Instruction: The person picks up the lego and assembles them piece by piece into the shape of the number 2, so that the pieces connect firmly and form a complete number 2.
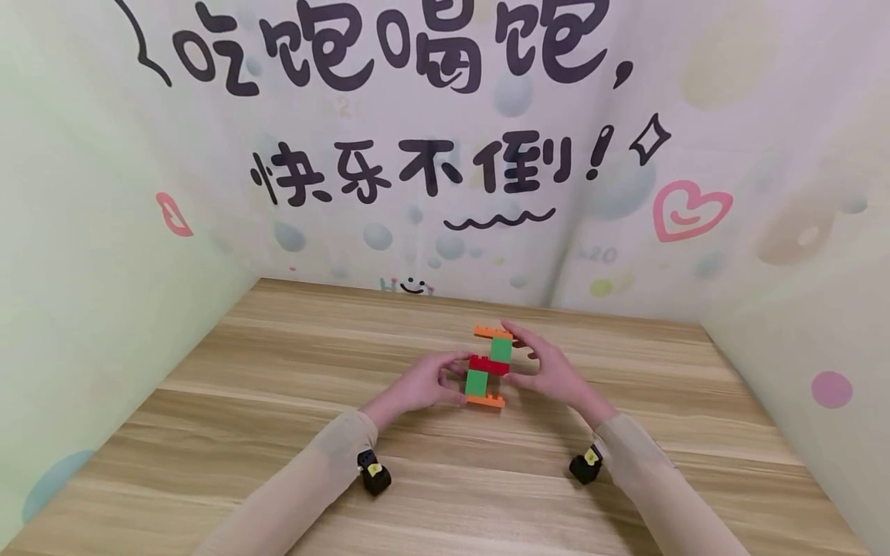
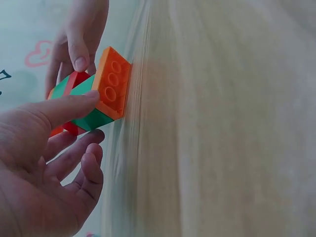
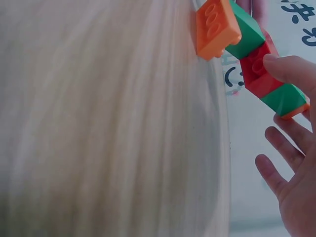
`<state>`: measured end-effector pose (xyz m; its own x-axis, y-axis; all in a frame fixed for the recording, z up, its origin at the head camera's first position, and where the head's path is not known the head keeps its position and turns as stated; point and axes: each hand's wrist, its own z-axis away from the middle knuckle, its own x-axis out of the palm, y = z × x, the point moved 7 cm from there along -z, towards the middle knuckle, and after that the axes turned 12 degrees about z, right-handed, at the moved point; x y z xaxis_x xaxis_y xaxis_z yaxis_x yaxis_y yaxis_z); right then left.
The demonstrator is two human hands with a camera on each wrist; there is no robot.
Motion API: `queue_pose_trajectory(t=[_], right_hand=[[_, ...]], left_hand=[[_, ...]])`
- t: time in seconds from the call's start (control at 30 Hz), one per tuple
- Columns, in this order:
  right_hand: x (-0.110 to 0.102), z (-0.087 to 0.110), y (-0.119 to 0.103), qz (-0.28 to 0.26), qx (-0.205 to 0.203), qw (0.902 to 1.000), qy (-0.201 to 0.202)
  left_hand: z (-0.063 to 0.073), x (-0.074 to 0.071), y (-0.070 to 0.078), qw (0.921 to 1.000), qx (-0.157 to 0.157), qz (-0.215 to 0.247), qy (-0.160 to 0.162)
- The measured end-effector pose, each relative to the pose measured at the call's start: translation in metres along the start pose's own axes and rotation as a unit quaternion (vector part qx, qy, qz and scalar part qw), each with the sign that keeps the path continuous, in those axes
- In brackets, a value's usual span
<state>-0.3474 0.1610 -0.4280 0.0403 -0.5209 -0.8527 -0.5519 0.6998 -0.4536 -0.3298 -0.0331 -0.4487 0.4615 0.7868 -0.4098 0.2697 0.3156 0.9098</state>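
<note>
A toy-brick stack [image 1: 490,366] is held between both hands in the head view. From top to bottom it has an orange brick [image 1: 494,333], a green brick [image 1: 501,350], a red brick [image 1: 490,365], a second green brick [image 1: 477,383] and a lower orange brick [image 1: 485,401]. The left hand [image 1: 427,380] pinches the lower green brick, thumb on one face and fingertips opposite. The right hand [image 1: 552,372] holds the upper part, its thumb on the red brick and a finger near the top orange brick. Hollow tubes show beneath the lower orange brick in the left wrist view.
The wood-grain table [image 1: 487,494] spreads beneath both arms. A printed backdrop [image 1: 431,232] rises behind it, with pale side walls [image 1: 799,309] left and right. Black wrist cameras [image 1: 374,472] are worn near the sleeve cuffs.
</note>
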Motion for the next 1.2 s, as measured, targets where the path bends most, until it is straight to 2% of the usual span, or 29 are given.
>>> queue_pose_trajectory(t=[0.37,0.53,0.67,0.87,1.2], right_hand=[[0.008,0.007,0.002,0.021,-0.001,0.9982,-0.057],[0.011,0.009,0.004,0.030,-0.004,0.9961,-0.082],[0.012,0.008,0.005,0.032,-0.007,0.9948,-0.096],[0.018,0.007,0.008,0.016,-0.006,0.9919,-0.126],[0.021,0.009,0.010,0.008,0.019,0.9879,-0.153]], left_hand=[[0.009,0.002,-0.003,0.9995,-0.026,0.006,-0.016],[0.011,0.002,-0.004,0.9993,-0.034,-0.005,-0.018],[0.012,0.004,-0.004,0.9992,-0.030,-0.011,-0.024],[0.013,0.006,-0.003,0.9990,-0.027,0.005,-0.034],[0.012,0.007,-0.008,0.9988,-0.035,-0.007,-0.033]])
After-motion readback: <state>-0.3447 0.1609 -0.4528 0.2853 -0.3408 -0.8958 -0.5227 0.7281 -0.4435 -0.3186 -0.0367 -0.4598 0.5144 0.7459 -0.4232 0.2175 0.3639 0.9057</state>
